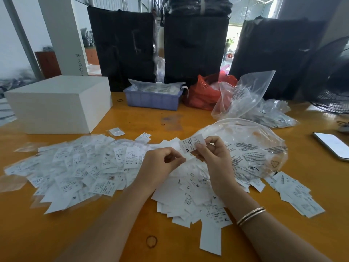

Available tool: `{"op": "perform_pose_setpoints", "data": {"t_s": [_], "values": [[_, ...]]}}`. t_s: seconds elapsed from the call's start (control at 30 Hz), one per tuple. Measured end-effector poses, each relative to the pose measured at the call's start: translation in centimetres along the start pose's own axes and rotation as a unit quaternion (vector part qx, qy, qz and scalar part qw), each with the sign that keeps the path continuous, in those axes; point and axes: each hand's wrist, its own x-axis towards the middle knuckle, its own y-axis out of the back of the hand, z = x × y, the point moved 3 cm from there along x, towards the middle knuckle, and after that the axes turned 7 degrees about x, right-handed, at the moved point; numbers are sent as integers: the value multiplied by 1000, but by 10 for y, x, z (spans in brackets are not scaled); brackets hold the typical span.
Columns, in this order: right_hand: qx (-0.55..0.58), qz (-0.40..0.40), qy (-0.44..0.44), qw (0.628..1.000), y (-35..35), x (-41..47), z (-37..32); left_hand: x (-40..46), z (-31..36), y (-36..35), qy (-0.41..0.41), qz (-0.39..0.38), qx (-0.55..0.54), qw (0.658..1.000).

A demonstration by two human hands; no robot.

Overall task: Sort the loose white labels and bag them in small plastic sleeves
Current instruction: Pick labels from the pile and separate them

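Between both hands, right hand (209,155) pinches an XS label (191,143).

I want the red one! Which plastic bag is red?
The red bag beside the blue tray, at the table's far side; the other bags are clear.

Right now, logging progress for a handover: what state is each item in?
Right hand: pinches white XS label, raised.
Left hand: fingers curled; grip contents unclear.
Loose white labels: heaped, unsorted.
Large clear plastic bag: lying crumpled.
Lilac plastic crate: filled.
Black phone: face-up.
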Motion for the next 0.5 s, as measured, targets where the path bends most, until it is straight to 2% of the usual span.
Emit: {"op": "perform_pose_setpoints", "data": {"t_s": [0.13, 0.27, 0.5], "values": [[-19, -2, 1, 1000, 0, 2, 1, 0, 0, -1, -4, -4, -12, 1000], [10, -6, 10, 1000, 1, 0, 1, -1, -2, -2, 0, -14, 3, 1000], [-72, -20, 15, 997, -3, -1, 4, 0, -3, -2, 10, -10, -17, 1000]]}}
